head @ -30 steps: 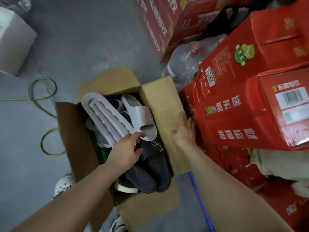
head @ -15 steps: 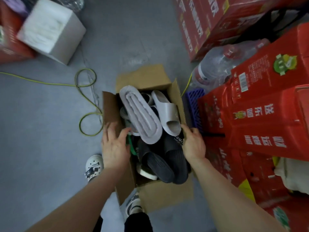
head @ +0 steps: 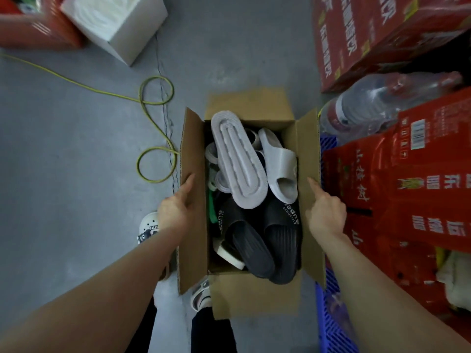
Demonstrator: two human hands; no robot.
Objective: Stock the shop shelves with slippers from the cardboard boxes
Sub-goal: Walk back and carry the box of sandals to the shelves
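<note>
Cardboard box (head: pixel 251 296) of slippers (head: pixel 238 160), gripped at side flaps: left hand (head: pixel 175 208), right hand (head: pixel 325 212), fingers hidden. Lift level, bearing evenly.

Centre: I am seeing the cardboard box (head: pixel 254 296) sitting on the floor (head: pixel 76 174), slippers (head: pixel 239 161) lying inside it.
Left: the cable (head: pixel 153 138) is lying coiled beside the box.
Right: stacked cartons (head: pixel 407 187) are standing against it, bottled water (head: pixel 377 103) lying behind them.
Far left: I am seeing a foam block (head: pixel 119 24).
</note>
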